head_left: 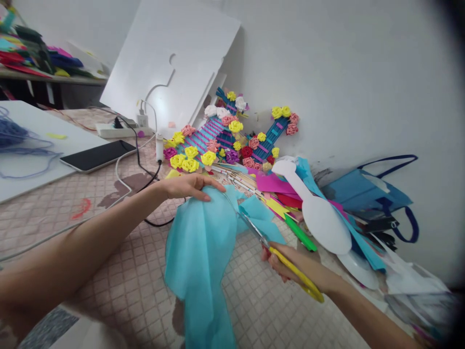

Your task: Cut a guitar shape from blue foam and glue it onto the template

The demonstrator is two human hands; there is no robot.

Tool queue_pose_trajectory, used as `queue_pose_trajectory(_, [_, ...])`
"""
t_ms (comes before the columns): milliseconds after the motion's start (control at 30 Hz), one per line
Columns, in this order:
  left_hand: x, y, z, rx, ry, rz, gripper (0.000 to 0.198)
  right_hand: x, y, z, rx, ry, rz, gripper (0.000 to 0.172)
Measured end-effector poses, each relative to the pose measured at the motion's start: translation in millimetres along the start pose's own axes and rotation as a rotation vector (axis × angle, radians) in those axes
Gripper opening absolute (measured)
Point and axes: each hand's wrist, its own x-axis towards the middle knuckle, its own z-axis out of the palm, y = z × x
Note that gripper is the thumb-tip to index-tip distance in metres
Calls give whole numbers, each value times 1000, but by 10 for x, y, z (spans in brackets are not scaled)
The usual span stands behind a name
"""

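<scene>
My left hand (191, 186) grips the top edge of a turquoise fabric sheet (198, 257) and holds it up so it hangs down over the tiled floor. My right hand (290, 266) is closed round yellow-handled scissors (276, 252). Their blades reach up and left into the cloth, near a loose turquoise flap (259, 215). The two hands are about a forearm's length apart.
Behind the cloth lie blue stick frames with paper roses (221, 140), coloured paper sheets (276, 189), a white spoon-shaped cutout (319, 213) and a blue bag (370, 194). A phone (96, 155), power strip (123, 128), cables and white boards (170, 63) sit at the left.
</scene>
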Motion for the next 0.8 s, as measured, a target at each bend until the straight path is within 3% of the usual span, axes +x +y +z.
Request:
queue_pose_trajectory(300, [-28,56,26,-56,-4,17,41,59,29,24,-65,20,4,32])
queue_pose_trajectory(800, [-25,99,90,-10,-24,53,47,159,-173,73,160,28,-82,39])
